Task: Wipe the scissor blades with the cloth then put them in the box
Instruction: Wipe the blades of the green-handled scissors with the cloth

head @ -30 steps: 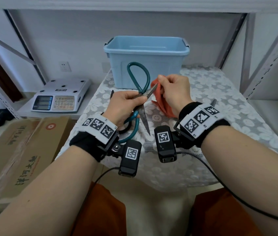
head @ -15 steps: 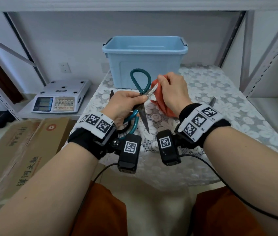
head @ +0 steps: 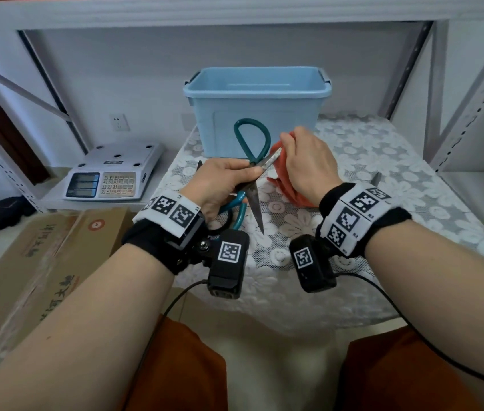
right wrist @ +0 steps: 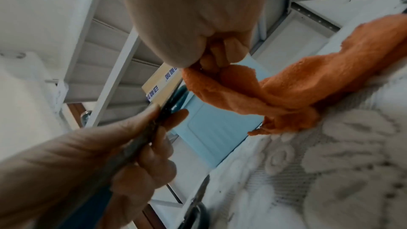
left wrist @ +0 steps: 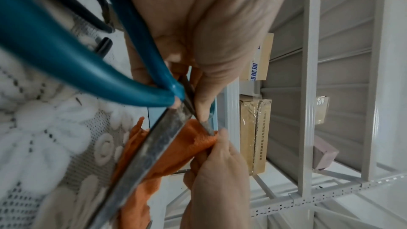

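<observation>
My left hand (head: 223, 179) grips large teal-handled scissors (head: 254, 200) at the pivot, above the lace-covered table. The scissors are spread wide. One blade points down toward me and the other slants up to the right. My right hand (head: 306, 164) pinches an orange cloth (head: 282, 179) around the tip of that upper blade. In the left wrist view the lower blade (left wrist: 154, 145) crosses in front of the cloth (left wrist: 191, 144). The right wrist view shows the cloth (right wrist: 286, 90) hanging down onto the table. An open light-blue box (head: 257, 114) stands just behind the hands.
Black-handled scissors (head: 223, 223) lie under my left hand, and another blade tip (head: 377, 178) shows behind my right wrist. An electronic scale (head: 110, 173) sits on a low shelf to the left, with cardboard cartons (head: 42, 271) below it. Metal rack posts flank the table (head: 383, 221).
Both hands and the scissors have drifted slightly to the right. The cloth stays pinched on the upper blade near its tip.
</observation>
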